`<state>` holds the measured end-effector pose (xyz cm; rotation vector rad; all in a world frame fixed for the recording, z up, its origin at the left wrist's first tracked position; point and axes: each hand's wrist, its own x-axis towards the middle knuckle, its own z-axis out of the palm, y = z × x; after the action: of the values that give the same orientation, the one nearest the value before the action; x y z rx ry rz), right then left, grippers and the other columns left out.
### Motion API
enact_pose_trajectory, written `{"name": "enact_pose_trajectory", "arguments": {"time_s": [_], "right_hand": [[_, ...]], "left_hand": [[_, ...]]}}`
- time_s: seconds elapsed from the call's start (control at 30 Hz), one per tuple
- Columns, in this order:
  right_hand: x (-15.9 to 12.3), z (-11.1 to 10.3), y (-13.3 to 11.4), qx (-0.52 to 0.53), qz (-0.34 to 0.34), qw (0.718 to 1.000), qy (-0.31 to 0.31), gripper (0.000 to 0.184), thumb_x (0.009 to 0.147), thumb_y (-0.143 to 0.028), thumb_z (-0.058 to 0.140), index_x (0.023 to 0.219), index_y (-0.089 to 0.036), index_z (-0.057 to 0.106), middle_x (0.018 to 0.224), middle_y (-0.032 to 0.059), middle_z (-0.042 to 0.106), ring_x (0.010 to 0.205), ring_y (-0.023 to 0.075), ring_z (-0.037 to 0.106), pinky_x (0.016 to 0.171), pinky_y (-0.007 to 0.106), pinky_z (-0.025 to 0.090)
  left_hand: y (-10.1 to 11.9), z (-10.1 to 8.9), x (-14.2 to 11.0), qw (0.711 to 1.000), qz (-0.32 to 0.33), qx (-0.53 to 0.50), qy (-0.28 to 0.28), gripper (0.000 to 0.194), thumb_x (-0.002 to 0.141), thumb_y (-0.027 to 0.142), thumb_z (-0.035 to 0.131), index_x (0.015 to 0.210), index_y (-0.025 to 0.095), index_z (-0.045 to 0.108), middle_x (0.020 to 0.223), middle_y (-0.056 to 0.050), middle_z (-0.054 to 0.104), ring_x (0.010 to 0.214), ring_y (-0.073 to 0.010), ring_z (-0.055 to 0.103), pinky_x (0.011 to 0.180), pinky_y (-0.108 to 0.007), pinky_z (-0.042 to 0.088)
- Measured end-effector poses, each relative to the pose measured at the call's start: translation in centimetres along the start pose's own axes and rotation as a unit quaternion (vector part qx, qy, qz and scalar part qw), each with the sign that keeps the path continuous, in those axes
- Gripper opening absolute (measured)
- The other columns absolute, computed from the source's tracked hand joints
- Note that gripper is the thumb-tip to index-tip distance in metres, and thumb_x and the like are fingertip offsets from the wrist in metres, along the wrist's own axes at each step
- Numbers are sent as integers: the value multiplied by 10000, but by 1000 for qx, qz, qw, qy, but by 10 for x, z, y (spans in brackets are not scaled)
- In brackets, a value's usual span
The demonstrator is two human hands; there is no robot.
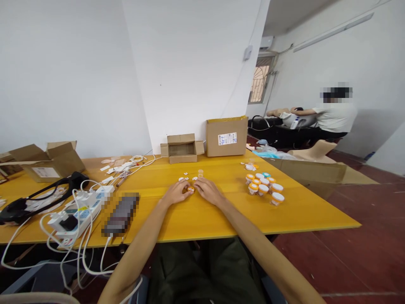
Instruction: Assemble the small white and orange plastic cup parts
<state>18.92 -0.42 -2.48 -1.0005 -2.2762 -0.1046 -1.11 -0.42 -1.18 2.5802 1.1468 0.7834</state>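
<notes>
My left hand rests on the yellow table with thumb and fingers closed around the edge of a small orange cap. Just right of it, my right hand is bent with its fingertips drawn together beside the cap; whatever they pinch is too small to make out. Small white pieces lie just beyond my fingers, along with a round white disc. A clear little jar stands behind my right fingertips.
Several jars with orange-and-white lids stand grouped at right, loose lids behind them. Cardboard boxes line the back. A power strip, cables, a phone and a black headset occupy the left. Another person sits far right.
</notes>
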Motion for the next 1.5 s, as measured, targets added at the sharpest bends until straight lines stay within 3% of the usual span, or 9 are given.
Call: {"name": "enact_pose_trajectory", "arguments": {"time_s": [0.33,0.7,1.23,1.5], "right_hand": [[2,4,-2,88,-43,994,48,184,931,-116,505,874,-223,644,1003,62,644,923,181,616,819,311,506],[3,1,-8,76,-66,995,28,207,938,-102,473,916,-217,644,1035,77,630,975,201,583,853,347,498],[-2,0,-9,-16,-109,993,31,319,832,-5,496,1015,-212,655,1042,84,619,981,217,575,863,373,500],[-3,-1,-9,-9,-99,994,34,319,848,-15,496,1040,-218,651,1076,88,619,1013,215,572,892,377,494]], "left_hand": [[0,0,2,1000,12,-3,-3,132,884,343,582,901,216,611,872,-33,640,832,-201,605,812,-323,488],[1,-1,1,1000,31,3,-5,150,909,351,565,922,207,606,869,-34,618,843,-195,586,824,-308,473],[-2,1,0,999,43,0,5,154,922,348,549,976,217,613,883,-39,614,857,-198,592,814,-316,480],[0,0,1,999,40,6,-2,146,920,350,546,937,214,596,859,-35,605,835,-197,582,803,-308,470]]}}
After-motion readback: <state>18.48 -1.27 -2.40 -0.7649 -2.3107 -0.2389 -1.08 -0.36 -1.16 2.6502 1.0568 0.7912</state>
